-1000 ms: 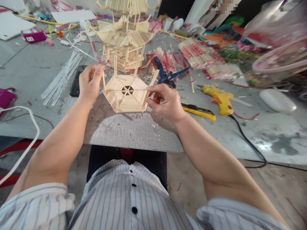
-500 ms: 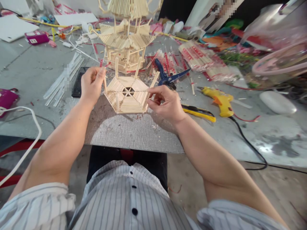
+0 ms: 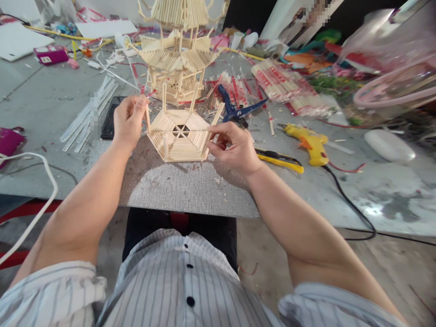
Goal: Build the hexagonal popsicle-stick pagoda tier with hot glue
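A hexagonal platform of thin wooden sticks lies on a grey mat, with several upright posts at its corners. My left hand is closed, pinching the upright post at the platform's left corner. My right hand is closed too, its fingertips pinched on the platform's right edge, beside the leaning post there. Behind the platform stands a tall tiered pagoda of sticks.
Blue pliers, a yellow-handled knife and a yellow glue gun with a black cord lie to the right. Packs of sticks sit further back. A black phone and clear strips lie left. A white cable hangs at the table's left edge.
Both hands keep their grip on the hexagonal platform; only the view has shifted slightly.
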Available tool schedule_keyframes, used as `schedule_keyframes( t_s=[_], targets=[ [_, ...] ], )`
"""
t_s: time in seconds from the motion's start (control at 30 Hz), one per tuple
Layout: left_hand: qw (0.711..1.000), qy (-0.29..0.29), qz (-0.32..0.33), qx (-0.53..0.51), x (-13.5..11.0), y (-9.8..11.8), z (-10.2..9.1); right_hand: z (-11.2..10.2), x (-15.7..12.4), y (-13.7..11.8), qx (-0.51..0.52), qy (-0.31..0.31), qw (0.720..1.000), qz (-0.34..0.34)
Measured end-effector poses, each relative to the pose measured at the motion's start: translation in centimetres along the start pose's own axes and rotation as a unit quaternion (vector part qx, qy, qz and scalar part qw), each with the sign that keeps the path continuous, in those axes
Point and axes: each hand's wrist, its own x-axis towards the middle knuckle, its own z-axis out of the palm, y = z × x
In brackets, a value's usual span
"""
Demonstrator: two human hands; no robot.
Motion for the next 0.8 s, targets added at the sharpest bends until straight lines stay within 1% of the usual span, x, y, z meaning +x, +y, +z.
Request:
schedule_keyframes(
  t_s=[0.13,0.33,0.47,0.57,0.8],
  targets=[
    [1.0,-0.003,-0.003,0.011,-0.01,-0.33,-0.11,-0.01,-0.01,-0.04,-0.005,-0.001,1.0,0.014],
    [1.0,-0.01,0.006,0.022,0.07,-0.51,-0.08,0.02,-0.01,-0.01,-0.006,0.0,1.0,0.001],
    [1.0,-0.011,-0.005,0.024,0.05,-0.26,-0.05,0.04,0.03,-0.04,-0.004,0.006,1.0,-0.014],
    [1.0,-0.009,-0.016,0.025,0.03,-0.17,-0.04,0.07,0.04,-0.07,-0.007,0.005,1.0,-0.009],
    [1.0,-0.003,-0.008,0.025,0.05,-0.6,-0.08,0.15,-0.02,0.05,-0.007,0.01,1.0,-0.011]
  ],
)
